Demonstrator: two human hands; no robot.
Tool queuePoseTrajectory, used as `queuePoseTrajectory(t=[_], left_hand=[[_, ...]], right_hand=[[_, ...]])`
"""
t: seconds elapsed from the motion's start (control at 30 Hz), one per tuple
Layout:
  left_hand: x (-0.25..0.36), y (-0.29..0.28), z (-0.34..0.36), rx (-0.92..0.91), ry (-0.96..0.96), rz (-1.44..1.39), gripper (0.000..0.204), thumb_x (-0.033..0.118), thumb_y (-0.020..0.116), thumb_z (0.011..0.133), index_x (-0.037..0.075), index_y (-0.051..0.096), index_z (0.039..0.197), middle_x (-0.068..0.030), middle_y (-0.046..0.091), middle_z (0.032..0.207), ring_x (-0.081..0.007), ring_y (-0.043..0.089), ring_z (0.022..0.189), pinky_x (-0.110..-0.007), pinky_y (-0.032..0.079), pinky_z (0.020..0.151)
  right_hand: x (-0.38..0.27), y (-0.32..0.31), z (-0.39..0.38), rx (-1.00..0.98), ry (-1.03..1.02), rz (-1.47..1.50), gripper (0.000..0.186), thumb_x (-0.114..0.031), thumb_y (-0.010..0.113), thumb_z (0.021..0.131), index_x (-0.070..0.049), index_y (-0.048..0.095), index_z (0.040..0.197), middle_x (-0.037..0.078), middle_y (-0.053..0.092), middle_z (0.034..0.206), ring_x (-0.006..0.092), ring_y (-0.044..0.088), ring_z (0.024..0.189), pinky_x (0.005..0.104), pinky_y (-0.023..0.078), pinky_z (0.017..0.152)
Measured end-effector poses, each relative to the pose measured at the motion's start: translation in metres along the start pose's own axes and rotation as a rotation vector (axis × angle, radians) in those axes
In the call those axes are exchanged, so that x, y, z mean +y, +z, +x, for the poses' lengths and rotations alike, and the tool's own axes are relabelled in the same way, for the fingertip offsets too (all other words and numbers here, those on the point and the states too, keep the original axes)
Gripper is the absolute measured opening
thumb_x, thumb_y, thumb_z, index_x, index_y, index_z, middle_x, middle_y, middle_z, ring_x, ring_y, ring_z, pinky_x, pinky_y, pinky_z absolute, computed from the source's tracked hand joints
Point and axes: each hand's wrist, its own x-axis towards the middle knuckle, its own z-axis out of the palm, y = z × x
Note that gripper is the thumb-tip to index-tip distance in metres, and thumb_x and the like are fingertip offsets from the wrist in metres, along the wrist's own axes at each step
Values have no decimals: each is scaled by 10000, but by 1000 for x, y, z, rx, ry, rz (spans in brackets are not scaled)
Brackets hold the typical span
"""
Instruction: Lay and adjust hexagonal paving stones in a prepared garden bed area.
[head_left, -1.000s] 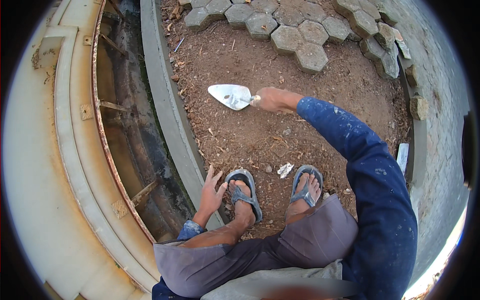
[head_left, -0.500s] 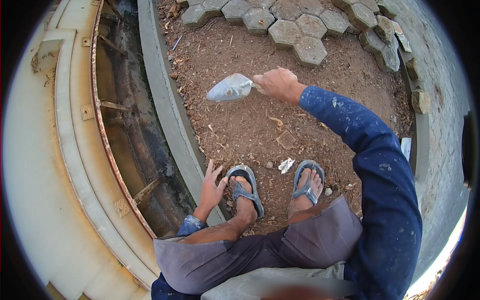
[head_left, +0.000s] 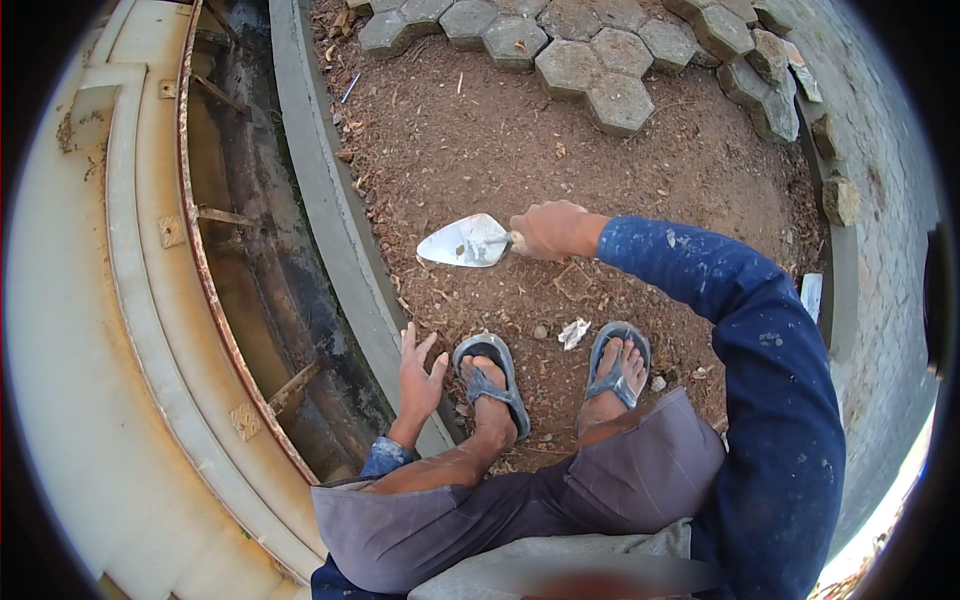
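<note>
My right hand (head_left: 556,230) is closed round the handle of a pointed trowel (head_left: 463,242). The blade, pale grey with a few dark specks, lies out to the left over the bare soil (head_left: 510,140); whether it touches the ground I cannot tell. Beside my left sandal (head_left: 492,383), my left hand (head_left: 421,385) holds nothing, its fingers apart, close to the inner edge of the grey concrete curb (head_left: 352,275). At the far side, hexagonal paving blocks (head_left: 619,103) form a laid area with a stepped edge toward the soil.
Left of the curb runs a deep channel (head_left: 265,240) with crossbars, then a rust-stained pale wall (head_left: 70,330). A crumpled white scrap (head_left: 573,333) lies between my feet. Stone pieces (head_left: 840,202) sit along the right-hand curb, and a paved surface (head_left: 885,260) lies beyond.
My right hand has drawn the trowel nearer to me across the soil, and its blade has turned to show a brighter face. My left hand stays nearly in place, fingers pointing slightly more upward.
</note>
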Motion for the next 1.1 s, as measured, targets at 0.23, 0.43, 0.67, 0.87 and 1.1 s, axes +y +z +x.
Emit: queuePoseTrajectory(t=[0.23, 0.43, 0.67, 0.87, 1.1], left_hand=[[1, 4, -1, -30, 21, 27, 430, 163, 695, 924, -14, 633, 1312, -272, 285, 1615, -439, 242, 1511, -473, 269, 1204], [0, 1, 2, -3, 12, -11, 423, 219, 675, 950, -30, 645, 1291, -263, 296, 1614, -438, 246, 1510, -472, 265, 1204], [0, 0, 0, -15, 13, -7, 425, 252, 646, 975, -32, 644, 1292, -272, 311, 1604, -442, 242, 1511, -474, 262, 1203], [-4, -1, -1, 3, 21, -63, 456, 334, 518, 1043, -19, 636, 1307, -286, 322, 1594, -446, 239, 1511, -479, 249, 1206], [-3, 0, 2, -5, 76, -135, 573, 440, 370, 1084, -13, 630, 1319, -289, 316, 1597, -435, 235, 1517, -481, 221, 1210]], right_hand=[[57, -45, 2, 405, 333, -11, 375, -376, 535, 997, -44, 665, 1114, 208, 739, 988, 401, 729, 915, 523, 577, 798], [57, 0, -54, 179, 194, 68, 405, -401, 527, 1003, -41, 632, 1155, 252, 719, 980, 441, 704, 950, 537, 563, 828], [57, 33, -107, 302, 530, 382, 431, -434, 510, 1016, -11, 568, 1075, 300, 681, 933, 516, 648, 943, 569, 506, 834], [11, 79, -169, -84, 176, 219, 427, -440, 564, 980, -57, 575, 1168, 252, 707, 927, 448, 694, 911, 550, 537, 789], [48, 26, -88, 192, 53, -206, 306, -358, 618, 935, -80, 626, 1063, 153, 736, 840, 345, 739, 806, 468, 587, 683]])
